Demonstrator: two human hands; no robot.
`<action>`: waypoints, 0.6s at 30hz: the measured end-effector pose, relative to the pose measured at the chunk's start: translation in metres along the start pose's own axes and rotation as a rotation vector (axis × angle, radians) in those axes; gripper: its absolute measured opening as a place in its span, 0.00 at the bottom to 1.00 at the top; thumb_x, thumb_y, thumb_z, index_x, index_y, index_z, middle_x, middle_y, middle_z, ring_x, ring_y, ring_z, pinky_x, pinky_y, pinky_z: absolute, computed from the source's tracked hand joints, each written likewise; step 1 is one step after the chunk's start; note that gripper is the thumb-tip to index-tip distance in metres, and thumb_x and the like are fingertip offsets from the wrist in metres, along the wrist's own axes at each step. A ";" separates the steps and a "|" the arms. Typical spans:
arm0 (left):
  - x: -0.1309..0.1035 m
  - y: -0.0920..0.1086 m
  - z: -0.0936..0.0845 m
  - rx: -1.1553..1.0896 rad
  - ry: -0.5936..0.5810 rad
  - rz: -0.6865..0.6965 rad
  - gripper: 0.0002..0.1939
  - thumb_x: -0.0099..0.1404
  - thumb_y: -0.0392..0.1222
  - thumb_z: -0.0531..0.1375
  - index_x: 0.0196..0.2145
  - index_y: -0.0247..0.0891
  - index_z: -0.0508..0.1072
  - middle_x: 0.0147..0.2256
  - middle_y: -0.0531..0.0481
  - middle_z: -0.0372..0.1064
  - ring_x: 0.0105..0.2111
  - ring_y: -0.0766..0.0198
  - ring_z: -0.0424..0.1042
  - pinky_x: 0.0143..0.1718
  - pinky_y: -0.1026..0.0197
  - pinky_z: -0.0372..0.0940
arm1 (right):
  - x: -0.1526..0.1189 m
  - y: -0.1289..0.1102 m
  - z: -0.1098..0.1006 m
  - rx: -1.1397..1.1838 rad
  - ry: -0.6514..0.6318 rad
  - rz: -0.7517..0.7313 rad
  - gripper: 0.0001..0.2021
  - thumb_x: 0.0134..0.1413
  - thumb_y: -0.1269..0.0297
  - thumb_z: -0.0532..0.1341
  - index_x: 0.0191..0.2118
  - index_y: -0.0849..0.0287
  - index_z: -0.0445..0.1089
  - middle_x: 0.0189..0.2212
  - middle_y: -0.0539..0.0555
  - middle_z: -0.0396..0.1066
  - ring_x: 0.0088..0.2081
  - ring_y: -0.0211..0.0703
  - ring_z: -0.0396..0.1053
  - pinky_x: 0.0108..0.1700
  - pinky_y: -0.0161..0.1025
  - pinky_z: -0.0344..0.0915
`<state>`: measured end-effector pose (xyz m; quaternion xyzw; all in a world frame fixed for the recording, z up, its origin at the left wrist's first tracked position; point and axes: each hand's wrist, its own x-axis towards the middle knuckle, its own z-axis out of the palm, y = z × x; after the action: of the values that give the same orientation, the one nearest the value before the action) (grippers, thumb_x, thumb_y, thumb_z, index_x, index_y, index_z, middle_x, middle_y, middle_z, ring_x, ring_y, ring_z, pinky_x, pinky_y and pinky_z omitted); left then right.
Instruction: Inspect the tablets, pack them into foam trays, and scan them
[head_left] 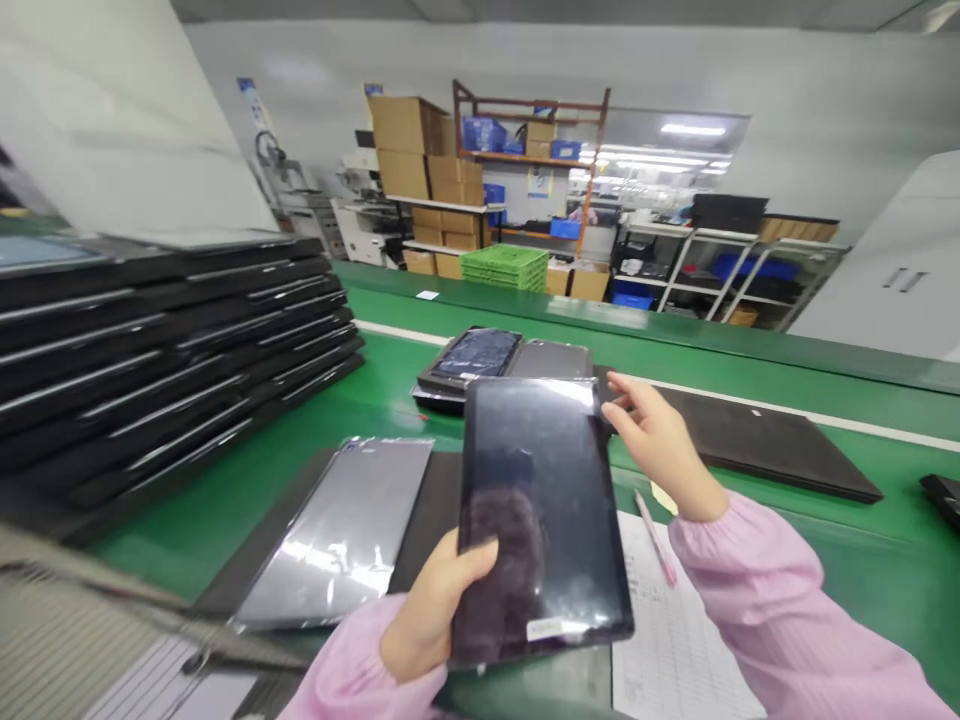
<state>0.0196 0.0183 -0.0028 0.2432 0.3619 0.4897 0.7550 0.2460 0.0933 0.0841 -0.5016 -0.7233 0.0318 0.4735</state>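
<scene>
A black-screened tablet [544, 500] with a small white label near its lower edge is held up in front of me, tilted toward my face. My left hand [435, 600] grips its lower left side, thumb over the screen edge. Beside the tablet's upper right corner is my right hand [660, 435], thumb and fingers parted; whether a fingertip touches the edge is unclear. To the left, a silver-grey tablet [345, 530] in clear film lies back up on a dark mat [427, 510]. Behind the held tablet sit another wrapped tablet [480, 353] and a grey tablet [555, 357] on black trays.
Stacked black trays [172, 350] rise at the left. A printed sheet [667, 640] with a pink pen [656, 540] lies right of the tablet on the green bench [810, 570]. A flat black tray [772, 445] is farther right. Green crates [504, 265] stand beyond the bench.
</scene>
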 end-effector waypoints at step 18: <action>0.010 0.002 0.013 -0.024 -0.078 0.158 0.26 0.49 0.62 0.63 0.32 0.33 0.72 0.33 0.45 0.74 0.37 0.56 0.72 0.39 0.58 0.66 | -0.086 -0.055 0.036 -0.061 -0.328 -0.549 0.08 0.59 0.75 0.51 0.31 0.61 0.64 0.27 0.54 0.67 0.29 0.44 0.64 0.30 0.41 0.62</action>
<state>0.0313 0.0280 0.0036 0.2811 0.3058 0.5422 0.7304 0.1859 0.0168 0.0365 -0.2898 -0.8989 -0.0385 0.3263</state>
